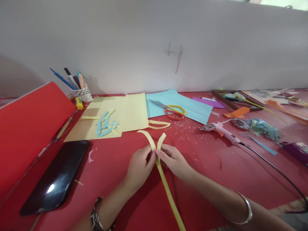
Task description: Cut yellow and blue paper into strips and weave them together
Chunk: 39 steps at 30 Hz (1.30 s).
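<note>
While both pinch closed, left hand (139, 163) and right hand (173, 158) hold yellow paper strips (166, 186).

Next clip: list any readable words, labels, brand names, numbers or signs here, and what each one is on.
No readable text in this frame.
Wall scribble: thin pen marks, no letters or numbers I can make out.
Glue gun: patterned body, any marking too blurred to read.
Phone: screen dark, only a glare spot.
Pen cup: scale pattern, no words.
Yellow strips held by left hand and right hand: blank.

left hand (139, 165), right hand (174, 160), fingertips pinched (touching)
</note>
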Each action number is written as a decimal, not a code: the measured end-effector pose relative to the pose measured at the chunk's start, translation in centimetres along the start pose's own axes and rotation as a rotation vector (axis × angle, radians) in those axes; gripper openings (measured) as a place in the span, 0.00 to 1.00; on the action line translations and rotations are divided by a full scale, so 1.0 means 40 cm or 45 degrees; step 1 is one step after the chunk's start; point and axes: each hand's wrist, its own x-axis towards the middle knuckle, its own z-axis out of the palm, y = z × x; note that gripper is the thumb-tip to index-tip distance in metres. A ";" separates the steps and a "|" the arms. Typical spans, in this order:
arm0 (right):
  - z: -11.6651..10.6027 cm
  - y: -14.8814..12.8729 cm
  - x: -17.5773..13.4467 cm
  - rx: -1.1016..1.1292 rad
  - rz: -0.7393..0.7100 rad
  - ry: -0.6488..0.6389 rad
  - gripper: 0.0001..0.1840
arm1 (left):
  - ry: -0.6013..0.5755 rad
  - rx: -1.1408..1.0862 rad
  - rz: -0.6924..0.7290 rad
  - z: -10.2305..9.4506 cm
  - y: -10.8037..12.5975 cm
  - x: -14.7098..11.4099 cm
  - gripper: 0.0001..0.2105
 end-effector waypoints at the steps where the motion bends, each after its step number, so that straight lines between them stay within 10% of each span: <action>1: -0.001 0.002 0.001 0.007 0.002 -0.018 0.13 | 0.005 0.020 0.006 0.000 0.001 0.000 0.13; 12: 0.003 0.008 0.003 0.307 0.193 0.057 0.14 | 0.199 -0.380 -0.098 0.001 0.008 -0.006 0.14; 19: 0.000 0.013 0.005 0.318 0.124 0.113 0.16 | -0.201 -0.354 0.055 0.003 0.014 0.000 0.13; 35: 0.002 0.006 0.003 0.132 0.073 -0.028 0.13 | 0.157 -0.267 -0.004 -0.001 0.011 -0.006 0.15; 39: 0.000 0.002 0.005 0.157 0.059 0.068 0.14 | -0.059 -0.407 -0.003 -0.001 0.011 -0.001 0.14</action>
